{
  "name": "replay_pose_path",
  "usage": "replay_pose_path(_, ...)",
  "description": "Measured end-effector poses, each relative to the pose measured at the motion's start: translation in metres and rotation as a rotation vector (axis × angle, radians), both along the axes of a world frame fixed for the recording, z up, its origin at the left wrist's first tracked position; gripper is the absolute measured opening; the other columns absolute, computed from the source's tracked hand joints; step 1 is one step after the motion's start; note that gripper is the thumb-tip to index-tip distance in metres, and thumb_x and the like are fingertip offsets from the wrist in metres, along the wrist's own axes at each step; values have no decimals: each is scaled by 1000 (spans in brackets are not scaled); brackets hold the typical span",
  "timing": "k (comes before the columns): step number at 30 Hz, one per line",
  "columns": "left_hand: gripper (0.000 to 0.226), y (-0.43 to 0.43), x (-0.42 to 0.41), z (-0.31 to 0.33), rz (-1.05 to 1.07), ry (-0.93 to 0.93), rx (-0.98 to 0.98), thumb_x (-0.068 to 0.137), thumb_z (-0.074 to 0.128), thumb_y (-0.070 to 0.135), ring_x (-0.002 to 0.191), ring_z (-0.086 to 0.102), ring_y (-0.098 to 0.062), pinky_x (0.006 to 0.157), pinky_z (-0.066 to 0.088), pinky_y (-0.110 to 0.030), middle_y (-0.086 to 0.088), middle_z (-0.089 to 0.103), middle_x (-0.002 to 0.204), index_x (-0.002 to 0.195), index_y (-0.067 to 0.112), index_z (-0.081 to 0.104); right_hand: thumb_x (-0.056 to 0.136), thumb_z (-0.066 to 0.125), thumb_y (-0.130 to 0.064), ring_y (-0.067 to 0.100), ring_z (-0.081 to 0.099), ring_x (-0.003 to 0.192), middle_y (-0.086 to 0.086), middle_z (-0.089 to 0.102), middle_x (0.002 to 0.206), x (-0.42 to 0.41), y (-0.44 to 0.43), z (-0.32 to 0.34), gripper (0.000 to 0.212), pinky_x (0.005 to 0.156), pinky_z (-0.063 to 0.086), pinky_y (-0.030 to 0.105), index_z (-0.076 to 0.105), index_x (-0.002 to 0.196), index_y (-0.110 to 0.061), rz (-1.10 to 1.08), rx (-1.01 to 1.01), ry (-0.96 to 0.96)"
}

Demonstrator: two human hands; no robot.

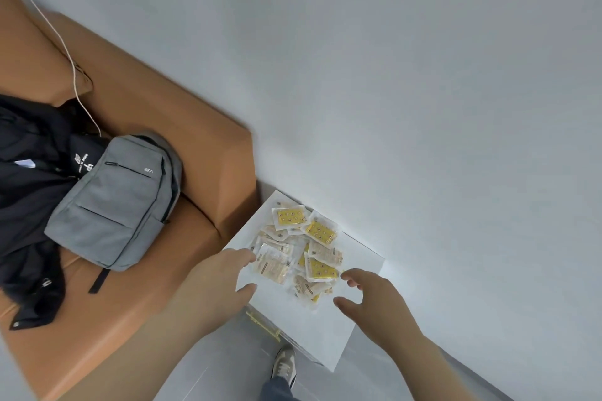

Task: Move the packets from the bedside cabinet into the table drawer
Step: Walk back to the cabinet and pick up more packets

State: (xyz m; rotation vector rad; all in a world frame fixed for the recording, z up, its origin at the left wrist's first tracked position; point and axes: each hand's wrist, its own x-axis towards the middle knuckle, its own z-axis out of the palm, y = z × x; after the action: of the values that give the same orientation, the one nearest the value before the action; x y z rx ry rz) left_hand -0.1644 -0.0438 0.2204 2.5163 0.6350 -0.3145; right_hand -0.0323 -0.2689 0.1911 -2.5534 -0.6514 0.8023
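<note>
We are reaching for the loose packets point(303, 251) on the bedside cabinet point(329, 335) with left hand point(224, 273) and right hand point(368, 293) open and empty, risking some sliding off.

I see brown sofa point(211, 156) at 9 o'clock. Grey backpack point(114, 202) lies on sofa seat, partly on black jacket point(29, 189) at its 9 o'clock. Thin white cord point(75, 81) runs down sofa back. Pale wall point(407, 75) at 12 o'clock, grey floor point(228, 365) at 6 o'clock.
</note>
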Motion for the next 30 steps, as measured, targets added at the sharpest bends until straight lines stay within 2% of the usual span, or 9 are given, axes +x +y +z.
replay_pose_path(10,43,43,56,-83,-62,192,-51,92,54,32,115,52,-13,93,44,-26,5,51,131,132,23,45,88,61,-37,12,50,119,-7,56,126,52,31,-63,45,94,41,26,50,131,-28,11,-157,104)
replay_pose_path(15,44,61,72,-126,-125,256,-49,92,53,31,109,55,-16,94,44,-30,1,51,130,134,20,44,88,61,-36,15,49,122,-4,52,132,68,52,-103,51,96,40,29,46,136,-26,12,-195,98)
replay_pose_path(17,46,67,79,-145,-160,282,-50,92,53,30,113,53,-18,94,44,-32,0,51,129,135,19,43,87,62,-35,18,50,120,-2,52,132,73,61,-123,53,95,43,31,46,136,-24,2,-206,96)
replay_pose_path(20,42,74,92,-173,-200,312,-33,92,53,29,110,53,-21,90,45,-32,-3,51,126,131,16,44,85,63,-33,19,50,120,-1,50,133,78,72,-152,57,93,45,32,44,137,-23,15,-219,91)
replay_pose_path(26,44,87,115,-228,-264,294,7,88,60,33,105,53,-22,84,48,-32,-5,52,120,124,13,47,80,69,-30,22,41,128,2,41,141,92,86,-209,71,97,44,34,35,142,-20,32,-276,64)
replay_pose_path(30,50,99,131,-269,-264,225,87,79,70,39,99,54,-21,78,47,-30,-3,56,113,118,14,51,78,72,-26,24,46,121,4,43,137,102,94,-244,69,92,48,34,37,138,-18,40,-325,57)
